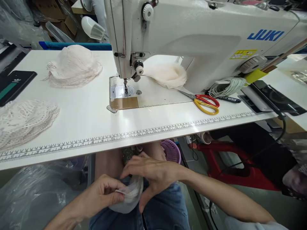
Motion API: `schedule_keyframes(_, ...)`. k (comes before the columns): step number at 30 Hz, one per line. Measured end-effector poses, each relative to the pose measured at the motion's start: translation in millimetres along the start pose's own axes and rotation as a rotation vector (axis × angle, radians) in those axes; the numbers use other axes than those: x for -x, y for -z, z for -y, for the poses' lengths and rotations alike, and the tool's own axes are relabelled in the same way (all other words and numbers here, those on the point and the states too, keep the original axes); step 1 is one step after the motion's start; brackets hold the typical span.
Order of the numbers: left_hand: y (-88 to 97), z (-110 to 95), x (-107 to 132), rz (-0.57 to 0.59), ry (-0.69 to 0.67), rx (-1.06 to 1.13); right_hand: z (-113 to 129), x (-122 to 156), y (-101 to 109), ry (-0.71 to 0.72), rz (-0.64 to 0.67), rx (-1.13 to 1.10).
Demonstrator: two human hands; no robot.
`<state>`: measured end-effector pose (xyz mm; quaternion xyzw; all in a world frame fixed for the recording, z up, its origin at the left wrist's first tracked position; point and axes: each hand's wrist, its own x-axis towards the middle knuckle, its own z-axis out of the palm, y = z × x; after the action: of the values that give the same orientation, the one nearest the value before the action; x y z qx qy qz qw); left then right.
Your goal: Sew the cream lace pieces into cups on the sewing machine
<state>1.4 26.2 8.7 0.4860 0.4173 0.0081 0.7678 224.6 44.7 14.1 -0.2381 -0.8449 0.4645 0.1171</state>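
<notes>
Above my lap, my left hand [107, 191] pinches the edge of a thin white fabric cup [128, 198] between thumb and fingers. My right hand [151, 179] arches over the cup's right side, its thumb spread well away from the fingers. Whether those fingertips touch the fabric cannot be made out. In front of me a white sewing machine [179, 32] stands on the table, with its needle and presser foot [126, 88] over a metal plate. A cream fabric cup [168, 75] lies under the machine's arm.
On the table [91, 118] are a stack of pale cups [75, 65], lace pieces [26, 121], a phone [16, 84], scissors [203, 103] and coiled cord [226, 87]. A purple basket [171, 151] and red stool [216, 156] stand below. Someone's dark-clothed limb is at right.
</notes>
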Motion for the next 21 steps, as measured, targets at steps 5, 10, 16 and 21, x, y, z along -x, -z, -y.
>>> schedule_keyframes(5,2.4,2,7,-0.102,-0.03,-0.038,-15,-3,-13,-0.066,0.022,-0.067)
schedule_keyframes(10,3.4,11,9,-0.233,0.033,-0.003,-21,7,-19,-0.123,-0.07,-0.087)
schedule_keyframes(16,1.4,4,5,-0.148,0.054,-0.102,-22,1,-18,-0.08,-0.023,-0.18)
schedule_keyframes(21,-5.1,-3,-6,-0.157,0.069,-0.153,-23,1,-12,-0.05,0.044,-0.203)
